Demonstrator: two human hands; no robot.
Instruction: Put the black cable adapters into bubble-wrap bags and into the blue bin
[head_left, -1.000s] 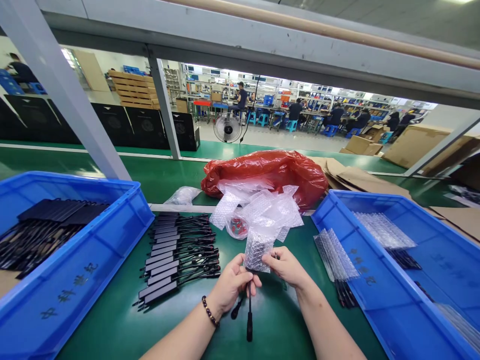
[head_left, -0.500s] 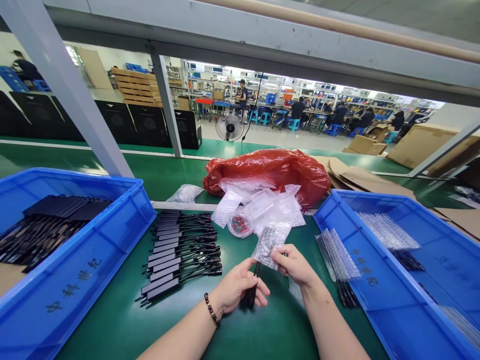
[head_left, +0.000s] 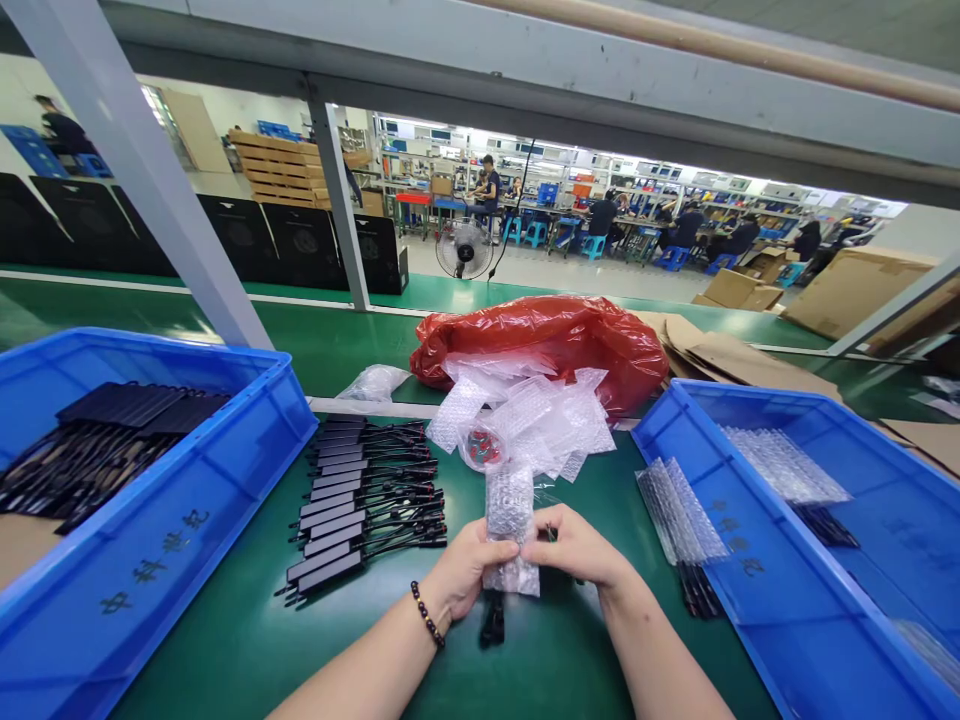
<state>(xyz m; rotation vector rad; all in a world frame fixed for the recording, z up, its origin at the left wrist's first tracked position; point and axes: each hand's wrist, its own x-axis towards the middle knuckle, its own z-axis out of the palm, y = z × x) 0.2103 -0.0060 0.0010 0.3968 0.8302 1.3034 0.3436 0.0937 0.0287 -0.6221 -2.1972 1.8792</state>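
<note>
Both hands grip a bubble-wrap bag held upright above the green bench. Black cable ends stick out of the bag's bottom. My left hand is closed on the left edge, its thumb across the front. From the other side, my right hand pinches the bag with thumb and fingers. Left of my hands lies a stack of black box-shaped parts with cables. Just beyond the held bag are loose bubble-wrap bags and a roll of clear tape.
Blue bins stand on the left and right, holding cabled parts and wrapped parts. Several wrapped parts lean on the right bin. A red plastic bag lies behind the loose bags. Flattened cardboard sits at the back right.
The bubble-wrap bag has turned from tilted to upright and come lower. My left hand has moved from the black cables up to the bag; my right hand's grip has slid lower.
</note>
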